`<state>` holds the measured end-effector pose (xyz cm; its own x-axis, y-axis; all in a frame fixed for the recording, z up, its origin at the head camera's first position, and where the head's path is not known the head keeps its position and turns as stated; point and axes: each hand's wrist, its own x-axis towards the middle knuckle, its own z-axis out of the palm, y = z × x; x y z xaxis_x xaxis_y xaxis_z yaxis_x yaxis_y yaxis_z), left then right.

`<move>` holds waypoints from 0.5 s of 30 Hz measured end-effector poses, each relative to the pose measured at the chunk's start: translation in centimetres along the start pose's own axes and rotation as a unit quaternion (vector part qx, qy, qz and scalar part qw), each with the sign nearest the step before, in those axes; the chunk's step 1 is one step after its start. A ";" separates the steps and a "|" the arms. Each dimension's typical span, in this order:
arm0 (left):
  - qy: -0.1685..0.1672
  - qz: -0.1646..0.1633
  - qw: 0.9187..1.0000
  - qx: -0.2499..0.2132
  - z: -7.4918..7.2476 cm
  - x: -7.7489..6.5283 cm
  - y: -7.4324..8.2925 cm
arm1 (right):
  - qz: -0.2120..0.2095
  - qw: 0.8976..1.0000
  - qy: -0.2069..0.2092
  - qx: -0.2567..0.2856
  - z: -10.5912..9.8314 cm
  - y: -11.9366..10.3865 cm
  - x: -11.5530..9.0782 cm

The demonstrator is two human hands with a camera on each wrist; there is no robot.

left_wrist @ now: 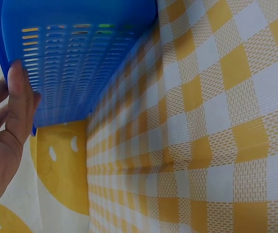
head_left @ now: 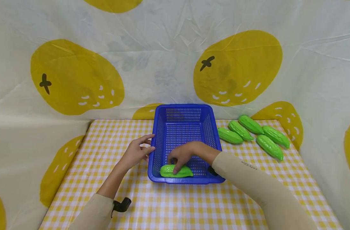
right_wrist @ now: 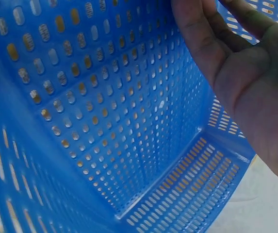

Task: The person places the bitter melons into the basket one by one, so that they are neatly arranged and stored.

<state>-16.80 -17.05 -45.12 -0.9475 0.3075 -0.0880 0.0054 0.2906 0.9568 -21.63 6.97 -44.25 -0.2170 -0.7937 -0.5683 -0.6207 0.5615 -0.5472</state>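
Observation:
A blue plastic basket [head_left: 188, 180] with slotted walls stands on the table. Inside, along its near end, lies a bright green ribbed bitter melon [head_left: 183, 172], glossy like a plastic model. My right hand [head_left: 182, 155] reaches down into the basket and holds the melon, thumb on the near side and fingers behind. In the right wrist view the right hand [right_wrist: 245, 73] shows against the basket, with the melon out of sight. On the left, my left hand [head_left: 136, 151] touches the outside of the basket's rim with thumb and fingertips. The left wrist view shows these fingers [left_wrist: 20, 97] against the slotted wall.
Several more green bitter melons [head_left: 269, 147] lie loose on the table right of the basket. A yellow-and-white checked cloth [head_left: 163, 207] covers the table. Behind and at the sides hangs a pale curtain [head_left: 163, 64] with large yellow fruit shapes.

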 end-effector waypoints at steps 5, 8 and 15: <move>0.001 -0.002 1.000 0.000 0.0 -0.1 0.0 | 0.002 1.000 -0.004 0.015 0.1 0.3 0.0; 0.000 -0.003 1.000 0.000 0.0 -0.1 0.0 | 0.006 1.000 -0.001 0.025 0.2 0.4 0.0; 0.002 -0.003 1.000 0.002 0.0 0.0 0.1 | 0.025 0.999 0.012 0.030 0.2 0.4 -0.1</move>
<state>-16.77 -17.02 -45.04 -0.9485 0.3029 -0.0925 0.0013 0.2956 0.9553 -21.68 7.32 -44.53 -0.2640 -0.7696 -0.5813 -0.5621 0.6126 -0.5557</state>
